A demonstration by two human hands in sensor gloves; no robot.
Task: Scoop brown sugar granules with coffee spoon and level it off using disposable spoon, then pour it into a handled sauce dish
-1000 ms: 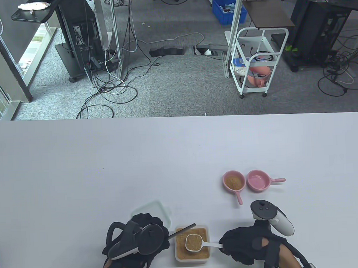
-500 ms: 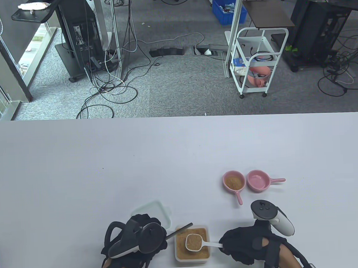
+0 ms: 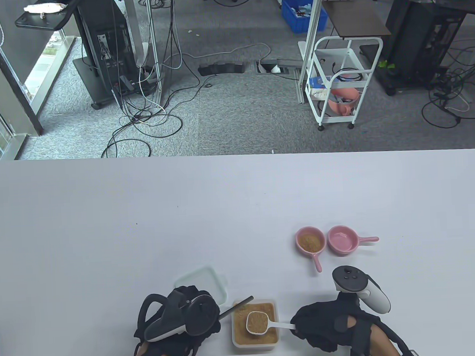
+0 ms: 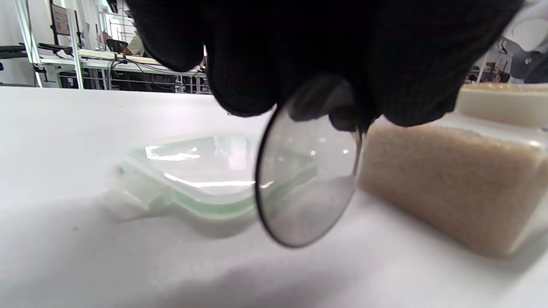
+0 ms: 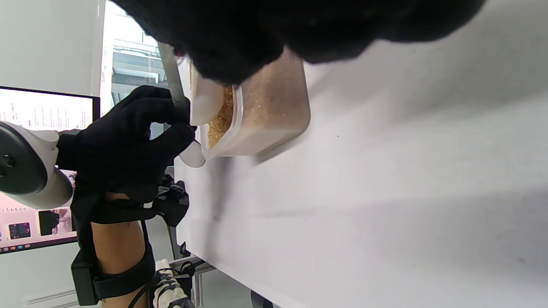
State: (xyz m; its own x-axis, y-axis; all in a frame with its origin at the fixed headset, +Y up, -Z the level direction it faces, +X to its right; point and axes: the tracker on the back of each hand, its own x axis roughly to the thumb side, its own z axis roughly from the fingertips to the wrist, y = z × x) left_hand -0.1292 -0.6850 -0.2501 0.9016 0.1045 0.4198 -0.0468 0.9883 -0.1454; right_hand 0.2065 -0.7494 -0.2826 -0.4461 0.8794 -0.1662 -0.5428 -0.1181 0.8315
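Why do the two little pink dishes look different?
The left pink dish has brown sugar in it; the right pink dish looks empty. The left dish's handle points toward the person, while the right dish's handle points off to the right. Both are small, round and pink, side by side on the table.

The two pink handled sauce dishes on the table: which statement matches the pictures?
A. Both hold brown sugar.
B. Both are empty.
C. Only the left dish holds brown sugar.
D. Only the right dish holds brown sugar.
C: in the table view the left sauce dish has a brown layer of sugar inside, while the right sauce dish shows only its bare pink bottom.
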